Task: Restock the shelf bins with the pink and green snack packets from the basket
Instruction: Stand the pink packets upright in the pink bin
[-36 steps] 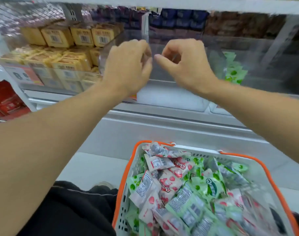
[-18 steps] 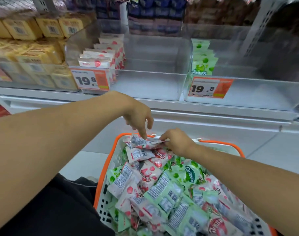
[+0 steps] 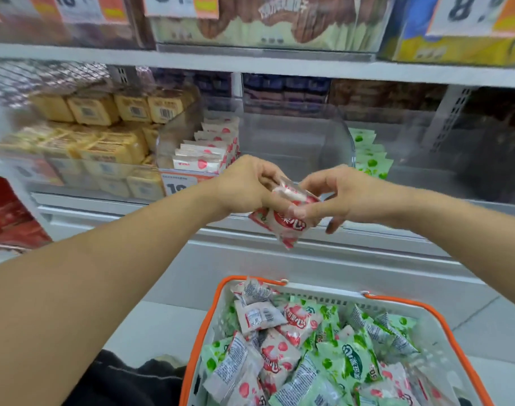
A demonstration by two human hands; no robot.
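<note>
Now we hold two pink-and-white crinkly snack packets (image 3: 288, 221) in front of the clear plastic shelf bin (image 3: 294, 142), left hand (image 3: 244, 187) and right hand (image 3: 342, 196) both pinching them, well above the orange-rimmed white basket (image 3: 408, 306); the bin's right half is open.

Basket (image 3: 444, 323) sits low in front, packets (image 3: 309, 356) heaped inside it. Above it, both hands meet on one packet (image 3: 288, 221), the left hand (image 3: 247, 186) from the left and the right hand (image 3: 341, 194) from the right, in front of the shelf edge. Behind the hands stands a bin (image 3: 294, 136) with a row of packets (image 3: 209, 153) along its left side. Another bin (image 3: 455, 159) to the right holds a stack (image 3: 369, 153) at its left end. Boxes (image 3: 104, 127) fill the shelf to the left. One shelf (image 3: 250, 64) higher runs across the top.
</note>
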